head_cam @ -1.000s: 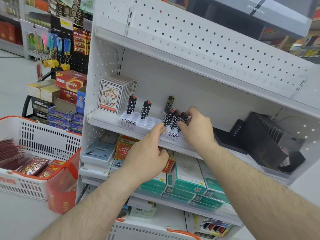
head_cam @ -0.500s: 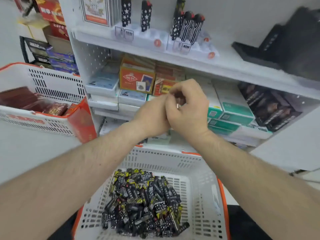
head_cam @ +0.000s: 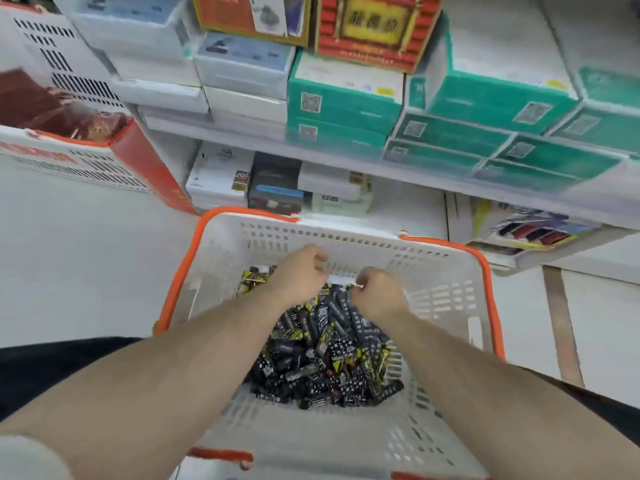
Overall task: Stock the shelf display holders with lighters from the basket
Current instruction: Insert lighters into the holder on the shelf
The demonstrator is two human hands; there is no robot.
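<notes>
Both hands [head_cam: 301,275] [head_cam: 377,292] now down in basket [head_cam: 446,299], grips curled, contents unclear, lighters [head_cam: 322,358] just beneath

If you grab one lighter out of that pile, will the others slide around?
Probably. The lighters lie loose and crisscrossed in the basket, so neighbours likely shift. They look small, stiff and glossy, perhaps slippery. Both hands hover just above them.

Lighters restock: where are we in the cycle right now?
Done: cannot judge, the display holders are out of view. In hand: both hands are down in the white basket, left hand and right hand curled over the lighters; whether either grips one is unclear. Left: a large pile remains to stock.
</notes>
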